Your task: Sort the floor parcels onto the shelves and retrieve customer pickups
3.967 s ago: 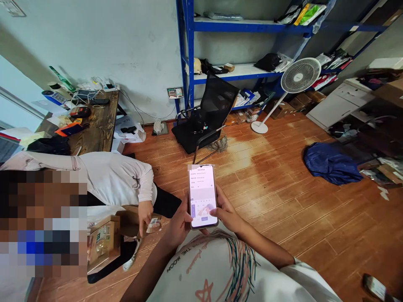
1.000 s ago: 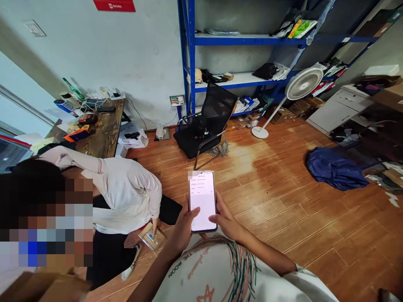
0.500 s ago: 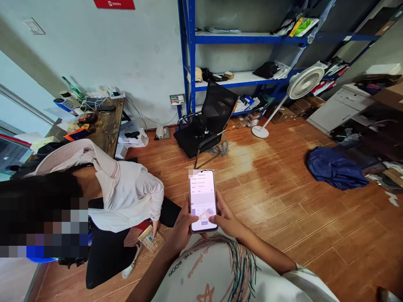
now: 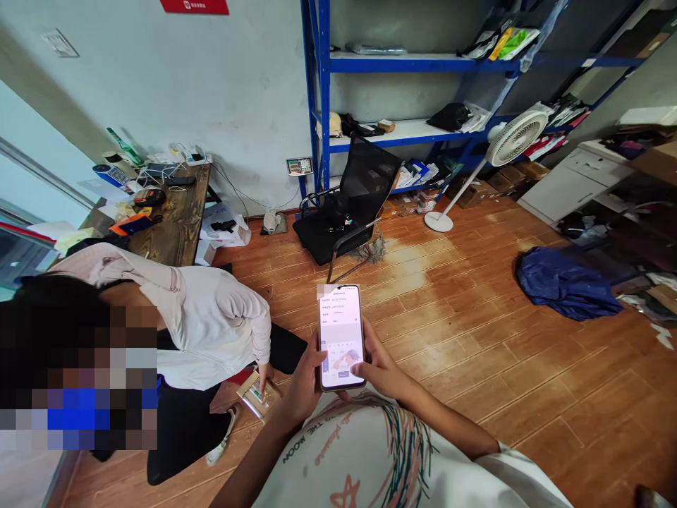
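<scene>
The phone (image 4: 341, 337) stands upright in front of the person's chest, above a white printed shirt, with its lit screen facing the camera. Both hands hold it. The left hand (image 4: 305, 384) curls round the lower left edge with its thumb lying on the screen's lower left corner. The right hand (image 4: 381, 367) wraps round the right edge from behind, and its thumb presses the lower right part of the screen. The text on the screen is too small to read.

To the left, another person in a pale top bends low over the wooden floor (image 4: 476, 339). That person's hand (image 4: 263, 374) touches a small cardboard box (image 4: 257, 396) lying on the floor just beside the left hand.

Farther off, a black mesh chair (image 4: 349, 204) stands near a blue shelf rack (image 4: 322, 106). A white standing fan (image 4: 515, 137) is to its right. A crumpled blue bag (image 4: 568, 284) lies on the floor at right. A cluttered wooden surface (image 4: 174, 226) stands against the wall at left.
</scene>
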`<action>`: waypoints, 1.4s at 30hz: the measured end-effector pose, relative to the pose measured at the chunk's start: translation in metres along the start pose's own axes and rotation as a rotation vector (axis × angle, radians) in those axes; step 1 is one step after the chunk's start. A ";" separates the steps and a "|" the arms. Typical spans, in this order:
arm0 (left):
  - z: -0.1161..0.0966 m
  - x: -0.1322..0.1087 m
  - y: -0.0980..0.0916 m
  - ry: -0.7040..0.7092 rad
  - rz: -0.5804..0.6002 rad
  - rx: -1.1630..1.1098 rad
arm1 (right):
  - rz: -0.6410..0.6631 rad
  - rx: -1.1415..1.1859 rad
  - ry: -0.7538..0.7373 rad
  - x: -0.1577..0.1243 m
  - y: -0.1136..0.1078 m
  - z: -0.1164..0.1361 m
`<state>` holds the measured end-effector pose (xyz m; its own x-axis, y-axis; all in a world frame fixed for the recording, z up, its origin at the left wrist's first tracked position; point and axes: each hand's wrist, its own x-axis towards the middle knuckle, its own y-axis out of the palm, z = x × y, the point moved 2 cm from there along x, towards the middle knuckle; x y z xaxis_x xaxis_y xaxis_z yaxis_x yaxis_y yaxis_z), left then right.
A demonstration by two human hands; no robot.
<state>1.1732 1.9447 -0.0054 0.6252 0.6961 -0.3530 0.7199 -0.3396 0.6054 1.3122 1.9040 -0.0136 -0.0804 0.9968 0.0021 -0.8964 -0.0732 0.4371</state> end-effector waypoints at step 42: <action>-0.016 0.035 -0.002 -0.070 0.058 -0.005 | -0.013 -0.067 -0.017 0.023 -0.016 0.010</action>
<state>1.1888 1.9798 -0.0082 0.6851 0.6296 -0.3663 0.6806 -0.3742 0.6299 1.3295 1.9282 -0.0114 -0.0618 0.9980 0.0119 -0.9247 -0.0617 0.3758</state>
